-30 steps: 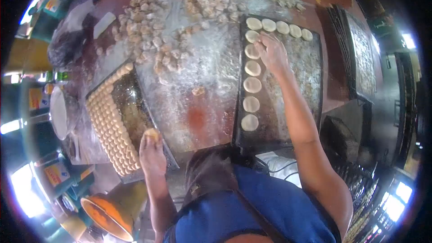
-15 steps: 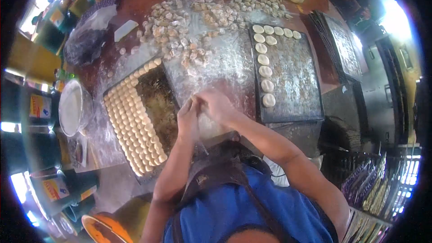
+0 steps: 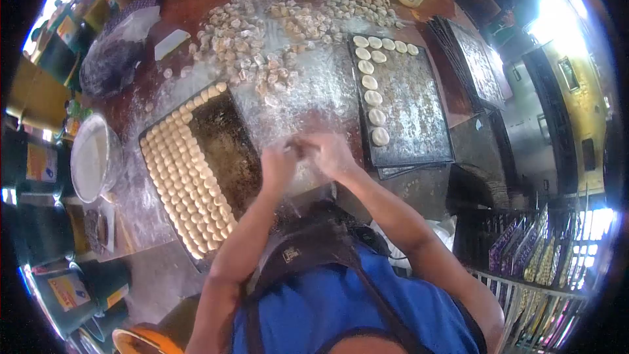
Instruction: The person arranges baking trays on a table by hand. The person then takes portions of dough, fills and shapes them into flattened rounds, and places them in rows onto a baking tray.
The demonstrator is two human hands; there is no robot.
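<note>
Meeting over the flour-dusted red tabletop [image 3: 327,118], left hand [image 3: 280,162] and right hand [image 3: 333,155] blur; cannot tell whether fingers are clamped or apart. Pale, round, doughy discs [image 3: 380,136] line the dark rectangular metal tray [image 3: 416,105] at right. Judgement: even, light finger pressure suits such soft discs.

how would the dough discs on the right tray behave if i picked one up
Slightly uneven outlines suggest the discs are soft and may sag. Lying flat, they seem unlikely to roll. Their small, thin shape suggests little weight.
</note>
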